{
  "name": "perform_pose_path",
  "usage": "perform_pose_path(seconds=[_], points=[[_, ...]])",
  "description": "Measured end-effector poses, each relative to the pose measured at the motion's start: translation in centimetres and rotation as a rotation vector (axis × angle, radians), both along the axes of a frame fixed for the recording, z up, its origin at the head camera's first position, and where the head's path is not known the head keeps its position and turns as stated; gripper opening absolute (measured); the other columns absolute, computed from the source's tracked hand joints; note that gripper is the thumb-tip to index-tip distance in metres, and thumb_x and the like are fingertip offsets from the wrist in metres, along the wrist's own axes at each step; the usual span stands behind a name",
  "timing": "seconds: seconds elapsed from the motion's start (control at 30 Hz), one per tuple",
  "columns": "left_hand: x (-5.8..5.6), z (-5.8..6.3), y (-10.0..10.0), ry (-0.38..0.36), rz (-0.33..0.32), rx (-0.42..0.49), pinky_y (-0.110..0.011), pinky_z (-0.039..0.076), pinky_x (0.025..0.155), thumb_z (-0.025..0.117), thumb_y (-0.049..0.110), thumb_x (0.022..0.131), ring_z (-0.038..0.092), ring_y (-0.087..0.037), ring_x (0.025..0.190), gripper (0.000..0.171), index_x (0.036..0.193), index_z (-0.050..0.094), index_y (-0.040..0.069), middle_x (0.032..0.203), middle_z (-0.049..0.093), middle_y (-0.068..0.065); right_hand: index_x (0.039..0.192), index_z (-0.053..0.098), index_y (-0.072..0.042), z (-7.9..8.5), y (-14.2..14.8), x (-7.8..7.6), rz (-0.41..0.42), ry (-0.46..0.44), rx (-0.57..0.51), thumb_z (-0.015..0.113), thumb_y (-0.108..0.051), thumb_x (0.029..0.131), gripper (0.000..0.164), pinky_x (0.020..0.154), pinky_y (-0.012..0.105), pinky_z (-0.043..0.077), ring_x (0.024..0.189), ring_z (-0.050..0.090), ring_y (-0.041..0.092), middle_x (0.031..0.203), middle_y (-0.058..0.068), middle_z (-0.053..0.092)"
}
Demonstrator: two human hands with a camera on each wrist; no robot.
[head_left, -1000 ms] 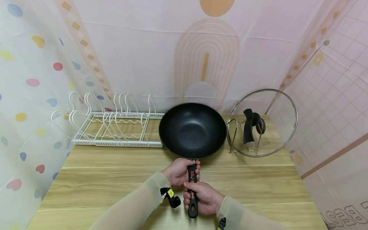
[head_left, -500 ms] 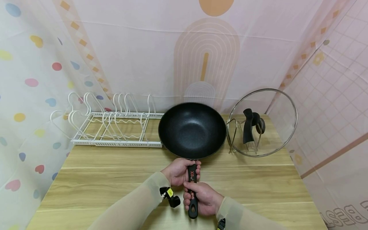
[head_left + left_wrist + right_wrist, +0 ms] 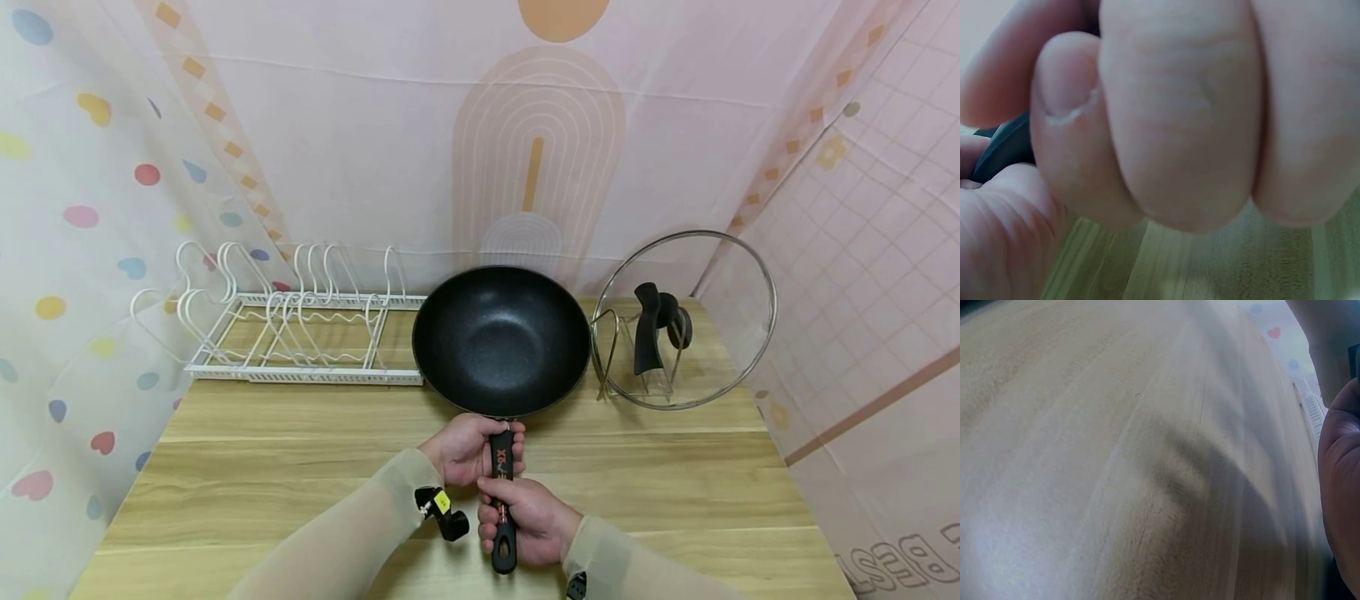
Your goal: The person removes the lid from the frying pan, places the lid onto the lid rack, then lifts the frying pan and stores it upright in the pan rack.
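A black wok [image 3: 501, 342] is in the middle of the head view, its long handle [image 3: 502, 452] pointing toward the person. Close to the pan body, my left hand [image 3: 467, 448] grips the handle, thumb on top and fingertips showing on the far side. Farther down, my right hand [image 3: 531, 518] holds the same handle near its looped end, the thumb lying across it. Curled left fingers [image 3: 1179, 112] fill the left wrist view, with a bit of dark handle [image 3: 1007, 150] behind them. Only the edge of a hand [image 3: 1341, 481] shows in the right wrist view.
Left of the wok lies a white wire dish rack [image 3: 307, 377] with upright loops. To the right, a glass lid [image 3: 720, 333] with a black knob leans in a small metal stand [image 3: 611, 354]. Patterned curtains [image 3: 337, 150] stand behind the wooden table [image 3: 300, 450].
Almost nothing differs. The wok's handle end and the right hand sit very slightly lower in the head view; both hands keep their grip.
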State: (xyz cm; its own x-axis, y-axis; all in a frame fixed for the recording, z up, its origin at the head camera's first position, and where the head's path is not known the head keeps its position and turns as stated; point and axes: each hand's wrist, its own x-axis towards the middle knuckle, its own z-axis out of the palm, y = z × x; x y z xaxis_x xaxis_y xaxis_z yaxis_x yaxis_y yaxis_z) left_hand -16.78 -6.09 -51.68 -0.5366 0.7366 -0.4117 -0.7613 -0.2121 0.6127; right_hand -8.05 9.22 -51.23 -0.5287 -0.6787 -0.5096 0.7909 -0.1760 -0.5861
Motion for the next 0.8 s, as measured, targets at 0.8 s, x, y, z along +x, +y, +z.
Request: perform_pose_path(seconds=[0.8], points=[[0.13,0.1,-0.02,-0.065,-0.018,0.021,-0.026,0.056,0.086,0.029,0.018,0.112,0.057,-0.009,0.08,0.024,0.127,0.044,0.007,0.09,0.059,0.006,0.073,0.043,-0.024,-0.43,-0.98,0.23,-0.028,0.007,0.051,0.049,-0.033,0.109,0.037,0.063,0.02,0.043,0.058,0.044,0.004,0.062,-0.012,0.039]])
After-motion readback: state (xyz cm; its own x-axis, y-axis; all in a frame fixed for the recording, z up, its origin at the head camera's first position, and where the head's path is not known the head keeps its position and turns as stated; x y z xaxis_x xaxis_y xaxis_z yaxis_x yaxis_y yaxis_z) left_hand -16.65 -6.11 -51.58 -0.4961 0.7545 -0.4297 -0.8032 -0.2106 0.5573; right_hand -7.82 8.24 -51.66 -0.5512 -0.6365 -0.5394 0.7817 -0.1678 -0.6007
